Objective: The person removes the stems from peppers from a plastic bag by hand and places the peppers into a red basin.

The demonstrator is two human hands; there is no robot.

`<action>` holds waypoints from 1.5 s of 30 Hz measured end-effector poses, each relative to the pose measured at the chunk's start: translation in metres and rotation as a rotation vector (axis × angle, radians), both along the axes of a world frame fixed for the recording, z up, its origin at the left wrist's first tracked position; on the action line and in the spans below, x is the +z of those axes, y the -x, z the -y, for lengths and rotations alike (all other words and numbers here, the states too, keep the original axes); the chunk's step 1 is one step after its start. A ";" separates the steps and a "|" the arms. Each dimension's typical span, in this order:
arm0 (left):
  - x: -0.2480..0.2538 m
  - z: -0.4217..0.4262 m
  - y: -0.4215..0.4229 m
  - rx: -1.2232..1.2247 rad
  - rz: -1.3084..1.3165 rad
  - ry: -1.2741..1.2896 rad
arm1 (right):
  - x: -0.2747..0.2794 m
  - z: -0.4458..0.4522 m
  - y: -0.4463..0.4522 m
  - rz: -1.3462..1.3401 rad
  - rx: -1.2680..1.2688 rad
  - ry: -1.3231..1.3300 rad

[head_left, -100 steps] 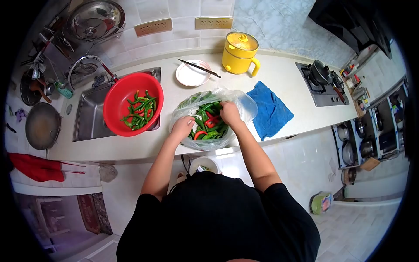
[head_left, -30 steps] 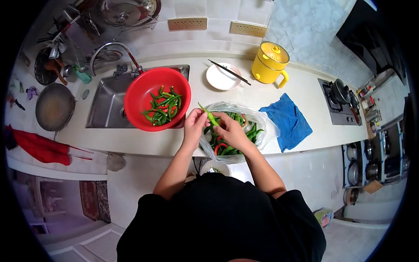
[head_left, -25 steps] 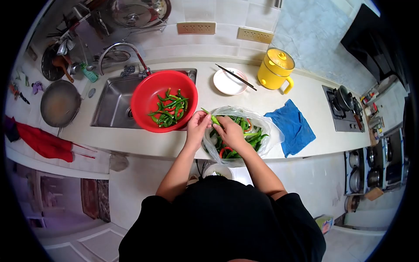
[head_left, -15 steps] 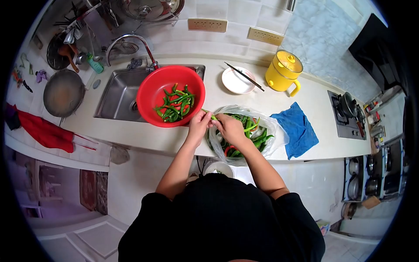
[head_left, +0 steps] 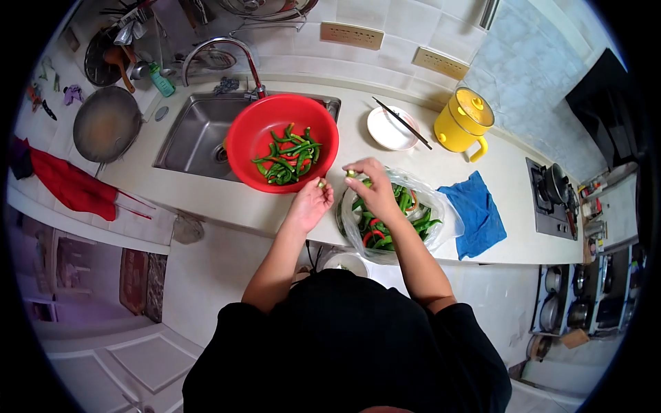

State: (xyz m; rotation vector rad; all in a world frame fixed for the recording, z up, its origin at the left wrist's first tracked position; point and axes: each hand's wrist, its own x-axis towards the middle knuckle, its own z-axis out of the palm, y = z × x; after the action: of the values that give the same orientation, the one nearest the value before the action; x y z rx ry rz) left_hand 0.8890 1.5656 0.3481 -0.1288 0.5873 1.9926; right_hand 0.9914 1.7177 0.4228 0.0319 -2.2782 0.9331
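Observation:
My left hand (head_left: pixel 311 204), palm up near the counter's front edge, pinches a small green pepper piece (head_left: pixel 321 184) just below the red basin. My right hand (head_left: pixel 373 187) is closed on another green piece (head_left: pixel 351 173), above the left side of the clear plastic bag (head_left: pixel 447 217). Green and red peppers (head_left: pixel 376 237) fill the open bag. More whole-looking peppers (head_left: pixel 288 160) lie in the red basin (head_left: pixel 240 138), which stands partly over the sink. A gap separates my two hands.
Behind the bag is a white plate (head_left: pixel 385 132) with black chopsticks (head_left: pixel 406 125) across it. A yellow pot (head_left: pixel 460 124) stands at the back, a blue cloth (head_left: pixel 475 213) lies right of the bag, and a stove (head_left: pixel 553 199) is farther right. Below is a bin (head_left: pixel 348 262).
My hands were together on one green pepper and have moved apart, each now with a small piece. Earlier both were in the bag. The view has turned, shifting the counter.

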 end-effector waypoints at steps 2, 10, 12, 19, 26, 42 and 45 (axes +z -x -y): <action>-0.005 0.008 0.004 0.021 0.021 0.028 | 0.028 0.005 0.022 0.062 0.059 0.173; -0.015 0.025 -0.005 0.068 0.063 0.105 | -0.016 0.006 0.112 0.049 0.036 0.645; -0.021 0.029 -0.003 0.070 0.078 0.104 | 0.014 0.006 0.098 -0.016 -0.069 0.645; -0.022 0.019 -0.004 0.036 0.039 0.117 | 0.132 0.002 0.047 -0.535 0.123 0.985; -0.020 0.008 -0.006 -0.034 -0.002 0.127 | 0.077 0.017 0.085 -0.488 0.001 0.776; -0.013 -0.035 -0.053 -0.417 -0.197 0.039 | -0.075 -0.094 -0.058 0.543 -0.482 -0.260; -0.025 -0.054 -0.072 -0.449 -0.243 0.095 | -0.072 -0.116 -0.053 0.183 -0.631 -0.245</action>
State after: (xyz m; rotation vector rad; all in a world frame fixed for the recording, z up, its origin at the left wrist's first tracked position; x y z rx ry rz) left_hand 0.9615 1.6191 0.3228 0.1774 0.7912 1.5535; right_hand 1.0449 1.8338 0.3508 -0.6496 -2.3273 0.3352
